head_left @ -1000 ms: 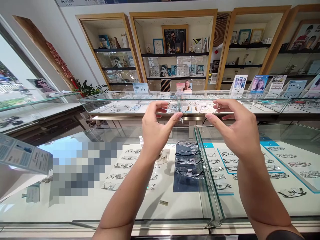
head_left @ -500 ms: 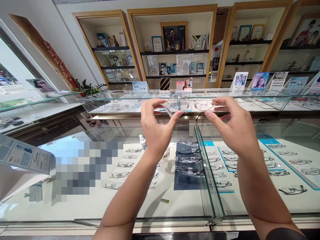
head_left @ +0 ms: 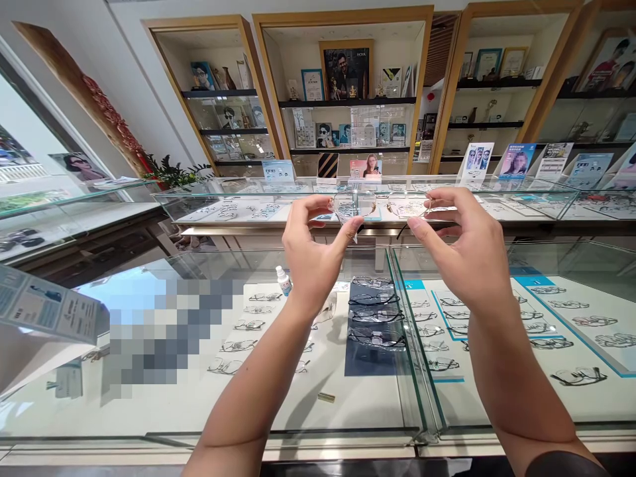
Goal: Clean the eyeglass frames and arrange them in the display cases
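A thin-rimmed pair of glasses (head_left: 373,207) is held up in the air above the front glass display case. My left hand (head_left: 315,252) pinches its left side between thumb and fingers, and a small tag hangs near that thumb. On the other side, my right hand (head_left: 460,245) has its thumb and fingers closed on the right side of the same frame. The lenses are clear and hard to tell from the case behind them. A dark temple tip shows beside the right thumb.
The front display case (head_left: 298,434) holds rows of glasses, a blue tray (head_left: 370,361) with several pairs, and a white bottle (head_left: 283,281). A cardboard sign (head_left: 50,308) stands at the left. Behind are another glass counter (head_left: 238,228) and wooden shelves (head_left: 342,13).
The tag by my left thumb has swung to the right and down. My right hand has risen slightly, and the glasses have shifted a little in both hands.
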Motion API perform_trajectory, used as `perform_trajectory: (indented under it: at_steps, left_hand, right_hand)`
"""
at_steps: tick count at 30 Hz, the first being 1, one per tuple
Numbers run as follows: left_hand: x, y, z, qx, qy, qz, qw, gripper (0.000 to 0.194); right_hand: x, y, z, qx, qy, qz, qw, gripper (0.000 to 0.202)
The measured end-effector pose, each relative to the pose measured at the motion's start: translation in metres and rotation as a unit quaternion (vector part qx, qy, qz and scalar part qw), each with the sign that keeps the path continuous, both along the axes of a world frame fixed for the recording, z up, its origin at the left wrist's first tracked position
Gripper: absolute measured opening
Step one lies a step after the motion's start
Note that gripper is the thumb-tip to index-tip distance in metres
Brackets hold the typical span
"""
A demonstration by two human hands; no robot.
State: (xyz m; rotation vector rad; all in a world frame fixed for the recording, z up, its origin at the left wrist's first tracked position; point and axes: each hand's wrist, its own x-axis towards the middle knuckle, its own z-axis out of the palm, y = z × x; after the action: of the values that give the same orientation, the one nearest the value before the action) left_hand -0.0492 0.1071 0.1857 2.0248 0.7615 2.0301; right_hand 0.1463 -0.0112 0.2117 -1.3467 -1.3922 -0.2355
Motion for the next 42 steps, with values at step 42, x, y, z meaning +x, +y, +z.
perform_trajectory:
  at_steps: [42]
  left_hand:
    - [0.002, -0.004, -0.002, 0.128, -0.017, 0.085, 0.988, 0.054]
  right_hand:
    - [0.004, 0.013, -0.006, -0.052, 0.056, 0.083, 0.994, 0.033]
